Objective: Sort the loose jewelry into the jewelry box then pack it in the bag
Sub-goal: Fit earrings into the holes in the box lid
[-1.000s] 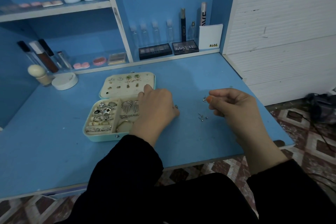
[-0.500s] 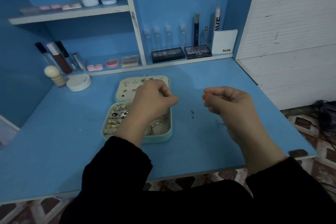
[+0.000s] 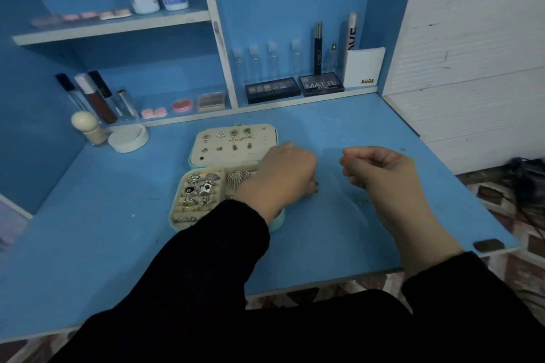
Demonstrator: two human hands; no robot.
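- Broadly, the blue painted bench (image 3: 118, 244) carries the same work as a second ago. No bag shows anywhere, so we judge that packing is a long way off.
- The mint-green hinged jewelry box (image 3: 174, 216) lies open and has not shifted on the bench. There are silver rings (image 3: 200, 188) in its slotted tray and stud earrings (image 3: 234, 134) pinned on its cream lid panel (image 3: 265, 153).
- Our left hand (image 3: 283, 174) has swung back. Half a second ago it hung over the lid panel; now it is down at the box's right edge, fingers curled toward the bench. We cannot tell whether they pinch anything.
- Our right hand (image 3: 383, 174) stays lifted, thumb and orange-nailed forefinger drawn together. The tiny piece seen there a second ago cannot be made out now.
- The loose silver pieces (image 3: 316, 186) remain on the bench: one dark speck just beside the left fingertips, and a blurred few under the right hand. We read this as one piece pinned and the next being fetched, so sorting continues.
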